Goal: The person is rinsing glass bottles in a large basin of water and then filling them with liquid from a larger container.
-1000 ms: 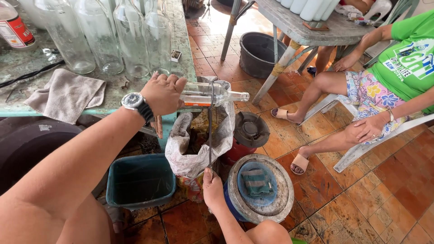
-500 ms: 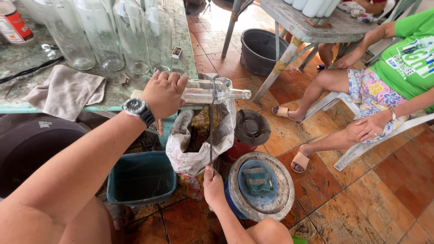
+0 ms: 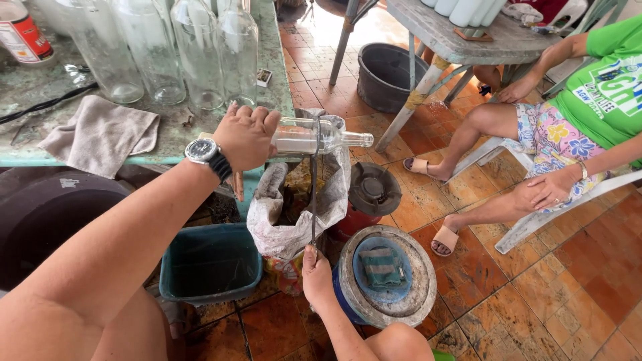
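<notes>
Glass bottle (image 3: pixel 314 136), gripped on its side in the left hand's (image 3: pixel 246 136) curled fingers, has barely shifted above the open sack (image 3: pixel 284 224), while the right hand (image 3: pixel 316 273) keeps pinching the taut cord (image 3: pixel 313 194) looped round it.

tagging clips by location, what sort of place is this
Probably a home patio or yard used as a makeshift bottle workshop: terracotta floor tiles, empty glass bottles on a worn table, a plastic chair, and the left hand holding a bottle over a sack.
</notes>
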